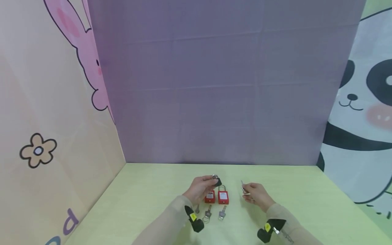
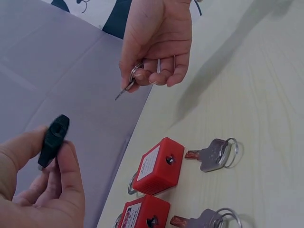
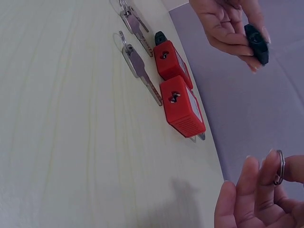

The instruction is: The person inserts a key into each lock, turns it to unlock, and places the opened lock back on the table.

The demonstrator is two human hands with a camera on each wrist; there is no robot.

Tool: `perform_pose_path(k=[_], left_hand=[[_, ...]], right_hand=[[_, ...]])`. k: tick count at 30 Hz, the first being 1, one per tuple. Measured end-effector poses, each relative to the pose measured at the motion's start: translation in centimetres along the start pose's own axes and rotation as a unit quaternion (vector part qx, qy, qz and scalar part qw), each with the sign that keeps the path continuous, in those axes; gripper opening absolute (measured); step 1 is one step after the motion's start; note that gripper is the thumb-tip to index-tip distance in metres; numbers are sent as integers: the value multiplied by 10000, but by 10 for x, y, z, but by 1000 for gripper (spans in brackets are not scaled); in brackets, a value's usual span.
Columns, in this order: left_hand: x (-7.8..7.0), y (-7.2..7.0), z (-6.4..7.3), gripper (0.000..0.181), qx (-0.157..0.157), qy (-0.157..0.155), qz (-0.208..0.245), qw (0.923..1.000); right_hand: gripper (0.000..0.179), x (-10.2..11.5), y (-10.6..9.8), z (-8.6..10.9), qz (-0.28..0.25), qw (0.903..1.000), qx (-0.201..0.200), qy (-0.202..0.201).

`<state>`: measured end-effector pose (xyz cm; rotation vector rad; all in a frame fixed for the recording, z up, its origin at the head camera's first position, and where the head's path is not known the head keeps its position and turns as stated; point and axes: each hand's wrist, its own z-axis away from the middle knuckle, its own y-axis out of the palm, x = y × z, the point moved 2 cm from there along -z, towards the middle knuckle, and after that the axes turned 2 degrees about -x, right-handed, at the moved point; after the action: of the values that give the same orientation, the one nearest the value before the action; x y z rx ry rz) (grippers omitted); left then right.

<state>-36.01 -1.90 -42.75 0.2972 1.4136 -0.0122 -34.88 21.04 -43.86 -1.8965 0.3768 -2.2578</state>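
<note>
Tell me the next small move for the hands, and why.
The right hand should probably bring its key toward the dark padlock: the left hand pinches that padlock, its keyhole shows, the key's blade juts out, and key and padlock are apart.

In the right wrist view the right hand (image 3: pixel 266 209) hides all but the ring (image 3: pixel 281 166) of its key (image 2: pixel 122 92), while what seems a dark padlock (image 3: pixel 160 38) sits mostly hidden behind the left red padlock (image 3: pixel 170 62), whose label (image 1: pixel 210 195) is too small to read.
</note>
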Motion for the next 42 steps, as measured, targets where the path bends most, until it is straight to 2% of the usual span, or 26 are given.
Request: perform_pose_path(k=[5, 10, 16, 21, 25, 28, 30, 36, 42], left_hand=[[0, -1, 0, 34, -217, 155, -608, 9978], [-2, -1, 0, 30, -212, 483, -1252, 9907], [-3, -2, -2, 30, -195, 609, -1528, 9862], [-1, -3, -1, 32, -249, 588, -1534, 9861], [0, -3, 0, 38, -140, 438, -1029, 9936], [2, -2, 1, 42, 13, 151, -394, 9991], [2, -2, 2, 42, 28, -128, -63, 9999], [5, -3, 4, 41, -97, -914, 728, 9931], [6, -2, 4, 46, -141, -1230, 1121, 9860]], right_hand=[[37, 1, 0, 0, -19, 10000, 9, 5], [36, 3, 0, 0, -52, 10000, -3, -8], [35, 3, 0, 1, -106, 9999, 5, -79], [35, 2, 0, 0, -108, 9999, 4, -95], [35, 2, 0, 0, -120, 9999, -19, -64], [35, 2, 0, 0, -86, 10000, -21, -33], [35, 1, 0, 0, -58, 10000, -19, -28], [36, 1, 0, 0, -42, 10000, -28, -16], [37, 0, 1, 0, -5, 10000, -10, 7]])
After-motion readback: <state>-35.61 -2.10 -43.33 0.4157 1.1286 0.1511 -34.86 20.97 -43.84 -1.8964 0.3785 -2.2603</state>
